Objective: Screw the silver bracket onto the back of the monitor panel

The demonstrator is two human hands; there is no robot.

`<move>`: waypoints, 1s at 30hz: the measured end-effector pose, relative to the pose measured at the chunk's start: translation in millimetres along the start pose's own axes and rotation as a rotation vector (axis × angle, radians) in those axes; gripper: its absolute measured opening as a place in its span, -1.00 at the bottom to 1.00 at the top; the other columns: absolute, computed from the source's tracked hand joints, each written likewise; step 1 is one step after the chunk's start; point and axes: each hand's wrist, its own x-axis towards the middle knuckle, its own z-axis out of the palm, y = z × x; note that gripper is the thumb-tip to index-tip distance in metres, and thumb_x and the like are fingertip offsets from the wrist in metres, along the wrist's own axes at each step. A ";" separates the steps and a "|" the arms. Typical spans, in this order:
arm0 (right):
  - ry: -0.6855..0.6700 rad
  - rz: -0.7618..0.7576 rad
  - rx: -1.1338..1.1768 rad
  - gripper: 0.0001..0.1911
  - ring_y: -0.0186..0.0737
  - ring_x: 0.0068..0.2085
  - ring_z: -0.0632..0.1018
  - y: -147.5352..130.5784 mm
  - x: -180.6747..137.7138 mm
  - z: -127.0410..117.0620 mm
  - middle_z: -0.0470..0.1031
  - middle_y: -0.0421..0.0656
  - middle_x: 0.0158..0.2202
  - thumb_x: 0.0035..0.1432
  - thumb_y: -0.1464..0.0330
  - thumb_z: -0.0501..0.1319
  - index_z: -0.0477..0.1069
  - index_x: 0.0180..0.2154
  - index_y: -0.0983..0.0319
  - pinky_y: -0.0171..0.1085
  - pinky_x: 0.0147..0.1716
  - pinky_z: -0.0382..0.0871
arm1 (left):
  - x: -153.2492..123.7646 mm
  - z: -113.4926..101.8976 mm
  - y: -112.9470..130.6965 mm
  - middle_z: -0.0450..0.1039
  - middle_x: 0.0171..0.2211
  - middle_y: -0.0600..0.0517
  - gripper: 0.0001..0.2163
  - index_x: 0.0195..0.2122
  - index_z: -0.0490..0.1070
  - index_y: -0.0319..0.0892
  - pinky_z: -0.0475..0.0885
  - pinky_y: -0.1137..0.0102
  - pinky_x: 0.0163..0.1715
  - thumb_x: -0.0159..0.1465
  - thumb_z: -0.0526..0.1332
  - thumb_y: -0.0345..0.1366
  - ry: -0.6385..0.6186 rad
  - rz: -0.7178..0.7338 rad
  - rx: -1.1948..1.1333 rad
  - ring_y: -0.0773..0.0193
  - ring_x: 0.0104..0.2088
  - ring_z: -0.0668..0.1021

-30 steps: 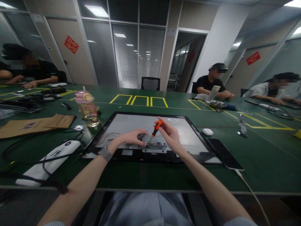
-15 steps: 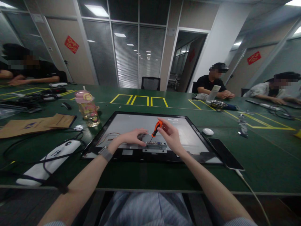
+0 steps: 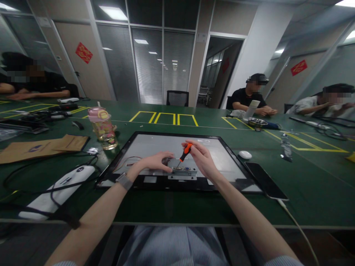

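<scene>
The right hand (image 3: 204, 159) closes its fingers round an orange-and-black screwdriver (image 3: 186, 150), slanted, presumably so the tip reaches into the metal bracket (image 3: 182, 177). The left hand (image 3: 156, 162) curves at the bracket's left end, probably to steady it; whether it grips, I cannot tell. The bracket sits near the close edge of a flat panel (image 3: 141, 146), which lies flat, likely for support, near the tabletop's (image 3: 166, 208) front edge.

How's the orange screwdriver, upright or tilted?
Tilted: the screwdriver slants, its handle up in the right hand, its shaft pointing down-left toward the metal bracket.
</scene>
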 end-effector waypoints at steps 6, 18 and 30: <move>0.011 0.057 0.046 -0.76 -0.20 -0.16 0.54 -3.2 0.5 -0.3 0.55 -0.16 -0.24 0.09 0.24 0.23 0.47 -0.16 0.09 -0.08 -0.02 0.34 | -0.4 -1.0 -0.2 0.00 0.29 0.01 -0.29 0.16 0.20 -0.04 -0.09 0.10 0.25 -0.01 0.29 0.09 -0.026 -0.010 0.007 -0.02 0.30 -0.02; -0.100 0.047 0.050 -0.61 -0.15 -0.01 0.50 -1.5 0.4 -1.7 0.50 -0.12 -0.03 0.15 0.29 0.17 0.34 0.04 0.08 -0.02 0.09 0.26 | -1.2 -0.5 3.5 0.04 0.27 -0.01 -0.32 0.13 0.23 -0.06 -0.06 0.14 0.25 0.00 0.30 0.05 0.000 0.008 0.019 -0.01 0.28 0.05; -0.039 -0.142 -0.334 -0.58 -0.22 -0.10 0.49 -3.5 -5.1 0.1 0.42 -0.11 -0.06 0.24 0.35 0.04 0.25 0.13 0.06 -0.12 -0.02 0.35 | 0.4 -0.2 1.4 0.02 0.28 -0.01 -0.31 0.15 0.21 -0.06 -0.07 0.12 0.25 0.00 0.30 0.04 -0.011 -0.012 0.018 -0.01 0.29 0.01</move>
